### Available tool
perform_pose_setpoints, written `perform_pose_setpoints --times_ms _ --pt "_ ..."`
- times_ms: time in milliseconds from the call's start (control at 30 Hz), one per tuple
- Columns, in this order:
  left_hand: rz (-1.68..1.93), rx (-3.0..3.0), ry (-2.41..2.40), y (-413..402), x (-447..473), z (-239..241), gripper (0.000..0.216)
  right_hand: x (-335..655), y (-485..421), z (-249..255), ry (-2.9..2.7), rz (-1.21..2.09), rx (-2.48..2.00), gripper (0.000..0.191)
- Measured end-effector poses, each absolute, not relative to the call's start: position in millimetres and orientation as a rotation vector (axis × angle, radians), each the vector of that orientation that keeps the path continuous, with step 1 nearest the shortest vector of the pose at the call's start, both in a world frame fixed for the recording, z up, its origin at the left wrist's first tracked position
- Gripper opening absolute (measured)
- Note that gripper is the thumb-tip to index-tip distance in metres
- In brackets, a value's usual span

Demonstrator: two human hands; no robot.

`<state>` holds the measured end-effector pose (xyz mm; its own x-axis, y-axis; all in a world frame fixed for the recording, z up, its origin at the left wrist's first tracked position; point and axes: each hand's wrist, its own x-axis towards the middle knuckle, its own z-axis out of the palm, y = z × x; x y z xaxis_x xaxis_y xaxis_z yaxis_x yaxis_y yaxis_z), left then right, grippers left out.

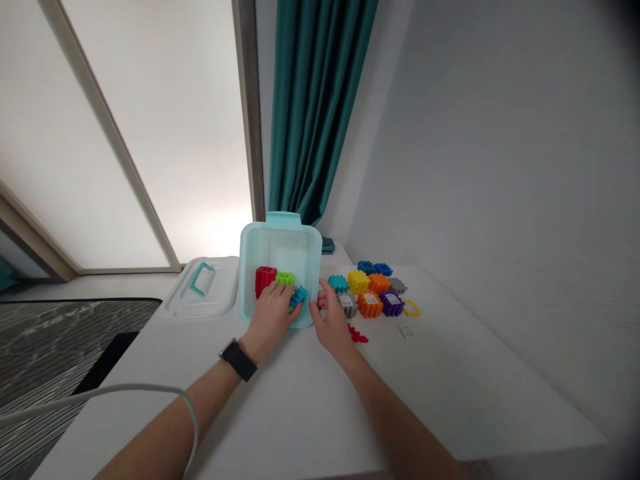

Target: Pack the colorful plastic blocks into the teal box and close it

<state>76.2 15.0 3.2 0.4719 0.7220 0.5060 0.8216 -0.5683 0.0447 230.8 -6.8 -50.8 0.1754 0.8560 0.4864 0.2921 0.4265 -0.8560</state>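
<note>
A light teal plastic bin [280,243] stands tilted, its opening facing me. Inside lie a red ridged block [265,280] and a lime green block [285,277]. My left hand [273,310], with a dark watch on its wrist, reaches into the bin. Its fingers and thumb are closed around a small blue toothed block [299,296]. At the bin's right side wall is my right hand [331,317], its thumb on the near side and curled fingers on the outer side, pinching the wall.
Right of the bin sit several gear-shaped blocks, including an orange stack [370,305] and a purple stack [392,303]. Red pieces [358,335] lie nearer me. A clear lid [220,287] with a teal handle rests at left. A white cable [125,387] crosses my left forearm.
</note>
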Motion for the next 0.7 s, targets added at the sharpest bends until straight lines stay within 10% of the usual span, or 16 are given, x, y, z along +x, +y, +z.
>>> perform_pose_setpoints --times_ms 700 --pt "-0.788 -2.775 -1.543 10.7 68.3 -9.6 0.025 230.8 -8.6 -54.1 -1.387 0.543 -1.136 0.050"
